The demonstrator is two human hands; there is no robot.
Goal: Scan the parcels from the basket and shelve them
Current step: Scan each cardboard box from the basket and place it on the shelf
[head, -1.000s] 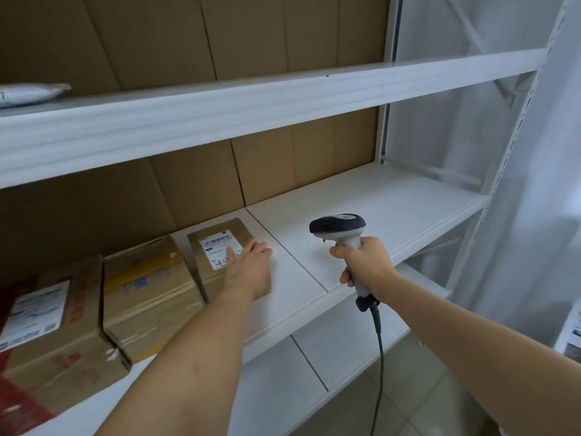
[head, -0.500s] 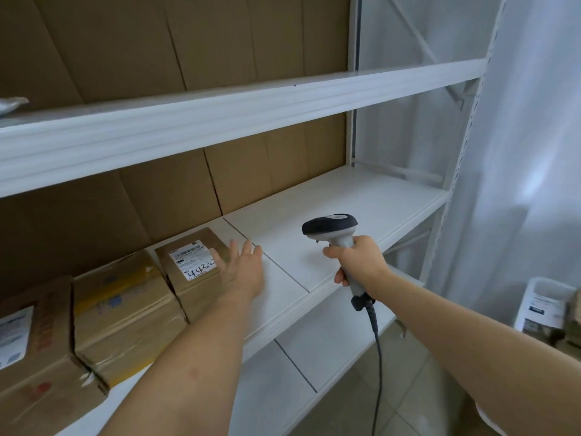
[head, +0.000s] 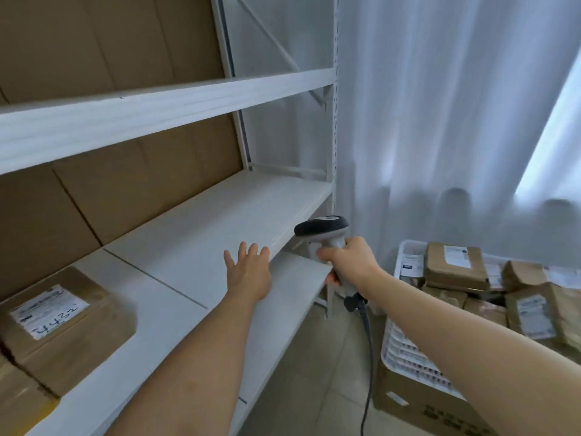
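From the head camera, the left hand (head: 250,273) hovers with fingers spread and relaxed, holding nothing, above the white metal shelf board (head: 201,247). The right hand (head: 347,262) is clenched round the handle of the grey-and-black corded barcode scanner (head: 323,234). One brown cardboard parcel with a handwritten white label (head: 59,322) lies shelved at the far left; more brown parcels (head: 456,265) wait in the white plastic basket (head: 405,350) at the right. The step in hand looks like fetching the next parcel — best to choose one whose label faces up, lift it clear of its neighbours, and keep the scanner's cable (head: 367,341) from snagging on the basket rim.
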